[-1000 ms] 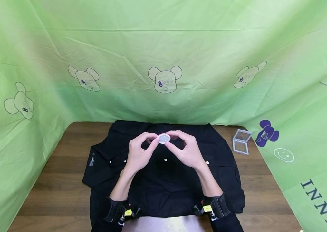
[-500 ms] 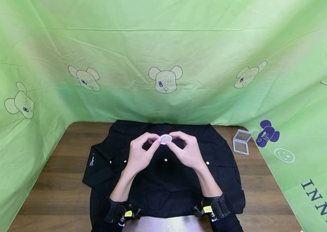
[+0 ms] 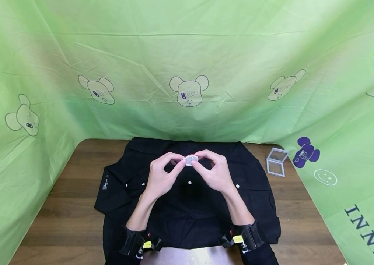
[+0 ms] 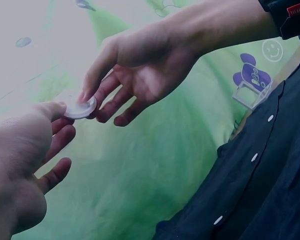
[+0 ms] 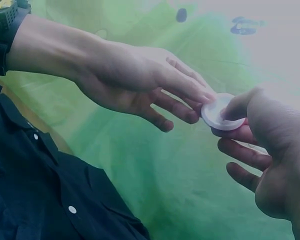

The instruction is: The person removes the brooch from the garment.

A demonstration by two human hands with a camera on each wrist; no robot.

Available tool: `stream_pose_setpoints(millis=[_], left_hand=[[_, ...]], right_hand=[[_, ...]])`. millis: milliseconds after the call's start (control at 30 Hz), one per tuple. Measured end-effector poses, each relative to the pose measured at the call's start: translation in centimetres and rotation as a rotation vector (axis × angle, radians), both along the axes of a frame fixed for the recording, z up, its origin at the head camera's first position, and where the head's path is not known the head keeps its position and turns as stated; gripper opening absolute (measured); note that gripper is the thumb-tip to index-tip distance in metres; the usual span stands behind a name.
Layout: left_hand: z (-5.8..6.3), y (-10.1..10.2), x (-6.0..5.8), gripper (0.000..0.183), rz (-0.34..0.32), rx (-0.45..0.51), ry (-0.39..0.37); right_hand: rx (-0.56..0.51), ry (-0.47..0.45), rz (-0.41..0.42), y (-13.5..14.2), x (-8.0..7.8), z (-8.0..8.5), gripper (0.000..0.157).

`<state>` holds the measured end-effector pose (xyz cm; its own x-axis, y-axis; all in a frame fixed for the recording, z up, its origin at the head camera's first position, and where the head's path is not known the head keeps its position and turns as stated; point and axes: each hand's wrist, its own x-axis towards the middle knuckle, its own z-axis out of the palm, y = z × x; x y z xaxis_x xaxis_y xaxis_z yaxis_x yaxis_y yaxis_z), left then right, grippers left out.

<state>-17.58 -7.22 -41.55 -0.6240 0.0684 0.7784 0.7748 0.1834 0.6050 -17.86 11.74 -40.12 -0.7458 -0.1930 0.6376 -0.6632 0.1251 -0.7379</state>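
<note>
A small round disc [image 3: 191, 159] with a white rim and a pale grey face is held up between both hands, over the black shirt [image 3: 190, 209]. My left hand [image 3: 161, 176] pinches its left edge between thumb and index finger. From the other side my right hand [image 3: 214, 173] grips it, the thumb lying on its face, as the right wrist view shows on the disc [image 5: 211, 117]. In the left wrist view the disc [image 4: 79, 111] is seen tilted, its underside partly hidden by fingers. The other fingers of both hands are loosely bent.
The shirt, with several white buttons, lies spread over the wooden table [image 3: 70, 221]. An opened square clear-windowed case [image 3: 275, 162] stands at the table's right side. Green printed cloth [image 3: 133, 117] hangs around the back and sides.
The disc has shifted slightly to the right along with both hands' fingers. Both hands keep hold of it; the shirt and the square case have not moved.
</note>
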Motion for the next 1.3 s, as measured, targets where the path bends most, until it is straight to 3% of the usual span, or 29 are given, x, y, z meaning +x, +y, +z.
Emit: stream_pose_setpoints(millis=[267,467,700,1000,1300], left_hand=[[0.0,0.0,0.0,0.011,-0.003,-0.005,-0.006],[-1.4,-0.2,-0.8,0.007,-0.010,-0.010,-0.026],[0.0,0.0,0.0,0.012,-0.009,-0.002,0.001],[-1.2,-0.2,-0.7,0.009,0.012,-0.013,-0.006],[-0.3,-0.1,-0.1,0.010,0.000,-0.002,-0.019]], right_hand=[[-0.009,-0.013,0.001,0.0,0.1,0.1,0.016],[-0.013,-0.028,-0.002,0.0,0.1,0.1,0.015],[-0.019,-0.025,-0.001,0.0,0.1,0.1,0.016],[0.013,-0.028,0.002,-0.1,0.2,0.1,0.017],[0.050,-0.034,-0.002,0.1,0.1,0.2,0.018]])
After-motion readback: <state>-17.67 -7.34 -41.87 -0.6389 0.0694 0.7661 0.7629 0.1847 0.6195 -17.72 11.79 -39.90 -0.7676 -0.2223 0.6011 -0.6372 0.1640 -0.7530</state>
